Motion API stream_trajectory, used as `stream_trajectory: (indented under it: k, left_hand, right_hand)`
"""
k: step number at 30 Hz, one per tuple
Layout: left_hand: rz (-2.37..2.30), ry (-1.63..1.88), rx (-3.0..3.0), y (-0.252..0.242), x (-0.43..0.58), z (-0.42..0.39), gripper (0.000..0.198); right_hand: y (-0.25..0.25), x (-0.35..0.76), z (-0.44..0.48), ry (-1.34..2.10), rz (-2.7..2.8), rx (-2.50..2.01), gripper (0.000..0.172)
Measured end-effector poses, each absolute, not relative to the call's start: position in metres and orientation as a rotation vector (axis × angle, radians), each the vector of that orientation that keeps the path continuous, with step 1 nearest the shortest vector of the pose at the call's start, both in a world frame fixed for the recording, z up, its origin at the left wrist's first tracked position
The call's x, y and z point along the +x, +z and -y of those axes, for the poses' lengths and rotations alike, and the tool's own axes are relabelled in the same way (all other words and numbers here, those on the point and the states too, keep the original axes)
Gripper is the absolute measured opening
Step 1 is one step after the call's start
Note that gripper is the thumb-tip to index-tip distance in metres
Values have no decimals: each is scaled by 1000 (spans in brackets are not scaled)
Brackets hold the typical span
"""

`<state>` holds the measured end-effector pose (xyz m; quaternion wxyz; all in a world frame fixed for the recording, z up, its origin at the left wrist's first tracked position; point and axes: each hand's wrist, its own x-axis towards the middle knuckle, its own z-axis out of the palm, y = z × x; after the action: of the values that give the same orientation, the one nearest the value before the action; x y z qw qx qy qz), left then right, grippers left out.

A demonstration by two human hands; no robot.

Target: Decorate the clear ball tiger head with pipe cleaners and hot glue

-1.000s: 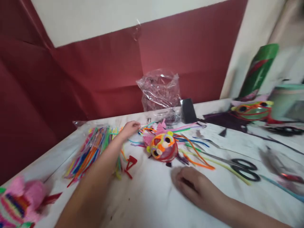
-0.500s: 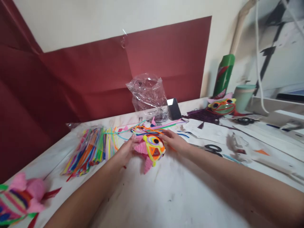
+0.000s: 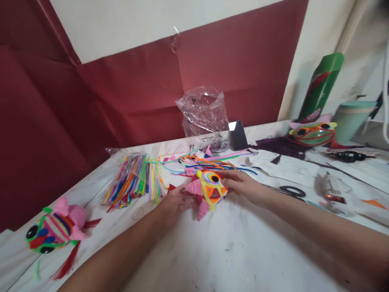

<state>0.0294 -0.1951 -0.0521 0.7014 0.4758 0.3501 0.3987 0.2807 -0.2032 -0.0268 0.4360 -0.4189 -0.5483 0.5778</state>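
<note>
A small pipe-cleaner figure (image 3: pixel 212 192) with pink fins, a yellow and orange face and a black eye is held between my two hands, turned to the right. My left hand (image 3: pixel 177 201) grips its pink rear side, the fingertips partly hidden behind it. On the face side, my right hand (image 3: pixel 243 184) has its fingers curled round the top and far edge. Just behind them lie loose pipe cleaners (image 3: pixel 223 162). To the left of my left hand is a bagged bundle of coloured pipe cleaners (image 3: pixel 129 180).
A second colourful figure (image 3: pixel 53 231) with red tassels lies at the left. Scissors (image 3: pixel 291 191), a white glue gun (image 3: pixel 333 188) and an orange scrap (image 3: pixel 375 203) are at the right. Behind stand a clear plastic bag (image 3: pixel 203 115), a phone (image 3: pixel 238 135), a masklike figure (image 3: pixel 314 133) and a cup (image 3: pixel 354 117).
The view has swung left, bringing more of the second figure into sight. Both hands keep hold of the pipe-cleaner figure, which looks turned slightly more to the right.
</note>
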Motion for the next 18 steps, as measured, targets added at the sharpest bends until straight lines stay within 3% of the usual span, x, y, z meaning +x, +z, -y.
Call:
stream_trajectory:
  k: [4, 8, 18]
  left_hand:
    - [-665, 972, 1336, -46, 32, 193, 69]
    - [-688, 981, 1716, -34, 46, 203, 82]
    - [-717, 1260, 1245, -18, 50, 259, 70]
  right_hand:
    - [-16, 285, 215, 1489, 1055, -1018, 25]
    - [-17, 290, 235, 1526, 998, -899, 23]
    - [-26, 245, 292, 1752, 1015, -782, 27]
